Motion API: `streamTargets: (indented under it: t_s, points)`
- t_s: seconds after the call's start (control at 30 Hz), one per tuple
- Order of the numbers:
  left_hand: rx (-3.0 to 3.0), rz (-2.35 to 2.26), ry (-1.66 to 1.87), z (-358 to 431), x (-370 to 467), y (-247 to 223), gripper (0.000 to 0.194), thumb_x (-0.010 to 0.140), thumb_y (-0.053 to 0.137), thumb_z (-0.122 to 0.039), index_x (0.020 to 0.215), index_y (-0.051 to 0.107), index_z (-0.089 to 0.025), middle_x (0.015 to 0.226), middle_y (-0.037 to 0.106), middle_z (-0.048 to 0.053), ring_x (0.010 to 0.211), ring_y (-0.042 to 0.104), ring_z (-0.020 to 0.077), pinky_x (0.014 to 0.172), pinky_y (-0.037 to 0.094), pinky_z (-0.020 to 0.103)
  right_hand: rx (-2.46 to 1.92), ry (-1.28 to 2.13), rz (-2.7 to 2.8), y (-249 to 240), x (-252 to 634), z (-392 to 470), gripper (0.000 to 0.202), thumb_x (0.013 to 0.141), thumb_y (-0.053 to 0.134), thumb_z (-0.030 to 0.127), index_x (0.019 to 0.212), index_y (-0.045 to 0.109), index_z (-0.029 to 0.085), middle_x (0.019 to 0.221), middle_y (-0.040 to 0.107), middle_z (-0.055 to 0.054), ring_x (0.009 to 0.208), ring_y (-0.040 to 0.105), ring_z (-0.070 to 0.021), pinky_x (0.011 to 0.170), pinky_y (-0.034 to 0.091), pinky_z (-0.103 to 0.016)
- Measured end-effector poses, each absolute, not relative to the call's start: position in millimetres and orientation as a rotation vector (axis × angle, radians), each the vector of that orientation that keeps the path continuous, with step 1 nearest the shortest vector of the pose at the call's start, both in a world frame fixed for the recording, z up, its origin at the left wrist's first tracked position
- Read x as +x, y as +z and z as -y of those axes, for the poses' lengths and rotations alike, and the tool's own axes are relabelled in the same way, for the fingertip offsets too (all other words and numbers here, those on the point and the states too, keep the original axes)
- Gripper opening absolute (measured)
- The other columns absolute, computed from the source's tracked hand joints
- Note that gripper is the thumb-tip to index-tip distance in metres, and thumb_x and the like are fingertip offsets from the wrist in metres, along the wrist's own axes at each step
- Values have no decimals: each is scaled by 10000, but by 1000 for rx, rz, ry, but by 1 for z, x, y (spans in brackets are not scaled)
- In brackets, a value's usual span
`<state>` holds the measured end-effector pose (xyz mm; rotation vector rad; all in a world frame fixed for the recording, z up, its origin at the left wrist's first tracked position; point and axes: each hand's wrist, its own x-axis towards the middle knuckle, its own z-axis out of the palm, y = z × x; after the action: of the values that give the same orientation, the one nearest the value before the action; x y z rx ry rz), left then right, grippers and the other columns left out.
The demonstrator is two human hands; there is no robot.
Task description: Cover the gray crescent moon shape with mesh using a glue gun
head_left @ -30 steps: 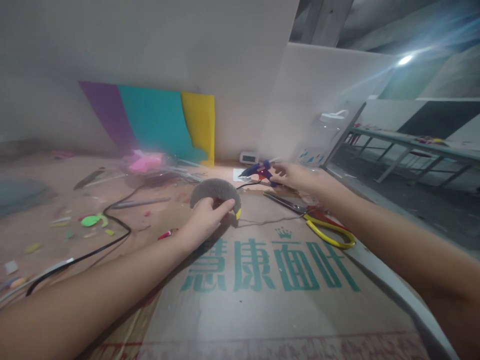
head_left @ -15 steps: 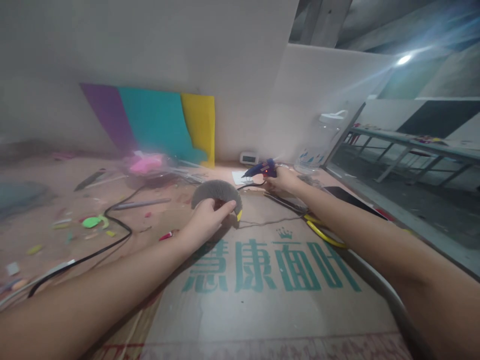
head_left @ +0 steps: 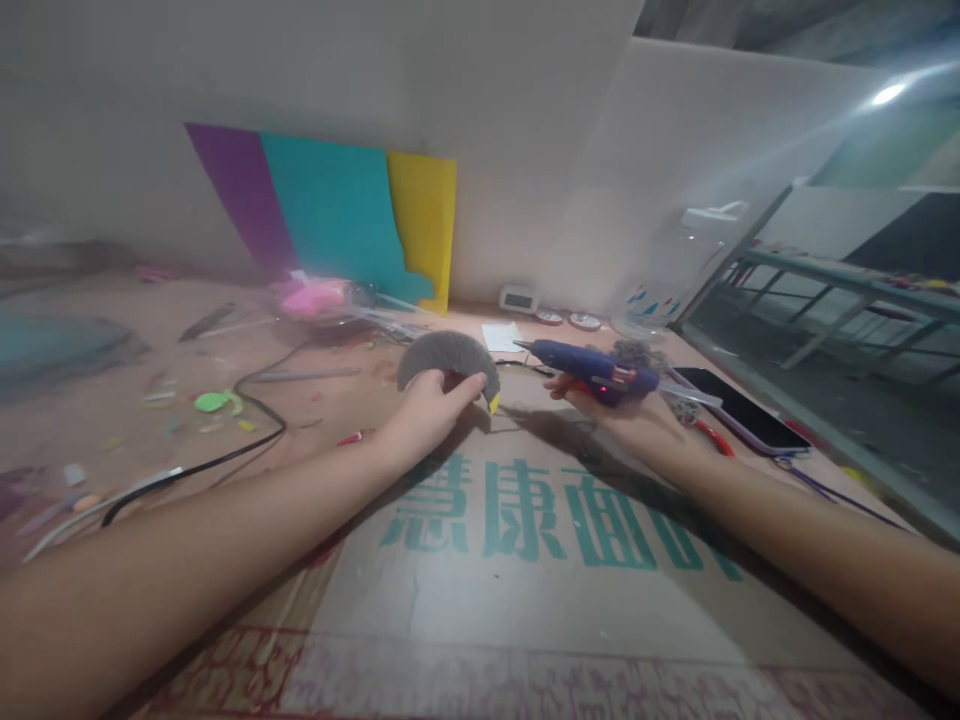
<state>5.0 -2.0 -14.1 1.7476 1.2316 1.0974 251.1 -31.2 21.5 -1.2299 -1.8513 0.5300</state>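
My left hand [head_left: 435, 415] is closed on a grey fuzzy curved piece [head_left: 442, 355], thumb and fingers pinching its lower inner edge. A small yellow patch [head_left: 494, 402] shows at the piece's right end. To the right, my right hand [head_left: 607, 412] holds a blue glue gun [head_left: 577, 360] with a small red light. The gun's nozzle points left, towards the grey piece but apart from it, near a white paper [head_left: 502, 337]. Under both hands lies a cardboard sheet [head_left: 480, 600] with green printed characters.
A black phone [head_left: 742, 410] and red-handled tool [head_left: 714, 437] lie at the right. Behind stand a small white display [head_left: 518, 299] and a clear bottle [head_left: 675, 270]. Pink material [head_left: 311, 297], a black cable [head_left: 262, 440] and colourful scraps are at the left.
My right hand has lifted the glue gun from near the white paper and brought it closer. The left hand keeps its hold on the grey piece. The view has shifted slightly.
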Motion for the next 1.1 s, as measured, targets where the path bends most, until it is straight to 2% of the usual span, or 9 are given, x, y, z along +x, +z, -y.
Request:
streamTargets:
  t_s: [0.2, 0.4, 0.53, 0.7, 0.87, 1.1]
  points:
    - [1740, -1265, 1100, 3, 5, -10, 471, 838, 528, -587, 646, 611, -164, 604, 619, 21, 623, 573, 170, 623, 393, 282, -1473, 482, 1868, 15, 252, 42, 233, 807, 643, 447, 794, 702, 222, 816, 757, -58, 790, 722, -255, 756, 593, -388]
    - [1741, -1312, 1109, 5, 5, -8, 458, 835, 534, -572, 621, 605, -173, 585, 625, 26, 605, 579, 177, 607, 388, 290, -1303, 625, 1969, 16, 252, 48, 317, 827, 610, 488, 949, 727, 219, 957, 772, -71, 912, 728, -268, 831, 588, -402]
    - [1766, -1309, 1133, 3, 4, -9, 481, 838, 518, -592, 612, 603, -176, 589, 636, 33, 624, 590, 186, 619, 397, 293, -1343, 540, 1965, 14, 251, 50, 334, 809, 603, 530, 822, 680, 205, 801, 741, -72, 771, 715, -256, 742, 597, -397]
    - [1751, -1328, 1128, 2, 5, -9, 487, 825, 523, -610, 633, 623, -173, 617, 648, 42, 640, 592, 191, 611, 405, 290, -1375, 419, 1987, 17, 249, 52, 295, 779, 616, 507, 709, 595, 221, 647, 662, -29, 623, 658, -217, 611, 580, -357]
    - [1766, -1338, 1103, 5, 6, -5, 479, 833, 516, -588, 603, 602, -178, 593, 620, 32, 627, 572, 186, 612, 395, 291, -1372, 500, 1953, 19, 242, 52, 296, 746, 618, 521, 678, 546, 242, 666, 681, -24, 660, 680, -235, 666, 599, -379]
    - [1797, -1364, 1106, 9, 6, -2, 479, 844, 511, -581, 592, 590, -181, 593, 624, 27, 629, 575, 187, 623, 381, 291, -1394, 543, 1908, 19, 240, 51, 292, 700, 658, 531, 687, 547, 261, 670, 680, -32, 678, 671, -257, 653, 595, -384]
